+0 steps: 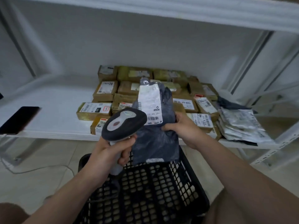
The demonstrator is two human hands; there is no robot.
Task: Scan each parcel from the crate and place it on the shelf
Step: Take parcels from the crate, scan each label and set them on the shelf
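Left grip curled round rounded grey scanner; right grip pinched crinkled dark plastic parcel above black lattice crate.

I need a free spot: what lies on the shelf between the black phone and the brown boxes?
In the head view, the shelf is bare white surface between the phone and the brown boxes.

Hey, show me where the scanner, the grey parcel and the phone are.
scanner (124,125), head view, on the top of its head.
grey parcel (155,143), head view, on the plastic below its label.
phone (19,119), head view, middle of its dark screen.
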